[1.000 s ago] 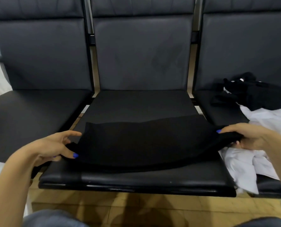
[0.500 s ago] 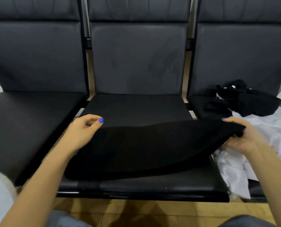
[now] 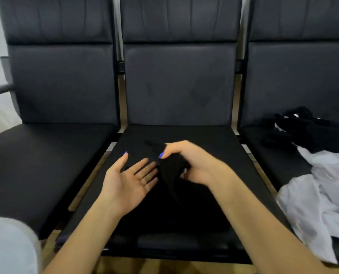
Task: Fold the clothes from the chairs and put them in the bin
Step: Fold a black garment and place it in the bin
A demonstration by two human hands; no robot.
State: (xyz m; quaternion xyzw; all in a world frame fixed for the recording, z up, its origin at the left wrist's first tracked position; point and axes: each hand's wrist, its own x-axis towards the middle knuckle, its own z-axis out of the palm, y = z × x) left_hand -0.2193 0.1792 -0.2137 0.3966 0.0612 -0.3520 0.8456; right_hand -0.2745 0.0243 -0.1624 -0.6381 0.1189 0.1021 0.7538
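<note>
Two hands meet over the middle chair seat [image 3: 214, 139], where the black garment [image 3: 170, 175] lies: the right hand [image 3: 192, 165] pinches one end of it, apparently carrying it across for a fold, while the left hand [image 3: 129, 180] waits flat, palm up, fingers straight. Black cloth on black upholstery hides the garment's outline. More clothes [image 3: 319, 175] sit on the right chair, cut off; no bin shows.

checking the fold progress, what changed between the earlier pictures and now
The right hand carried its end of the black cloth garment leftward to the middle chair's centre, still gripping it. The left hand let go and lies open, palm up. The black and white clothes pile on the right chair stayed put.
</note>
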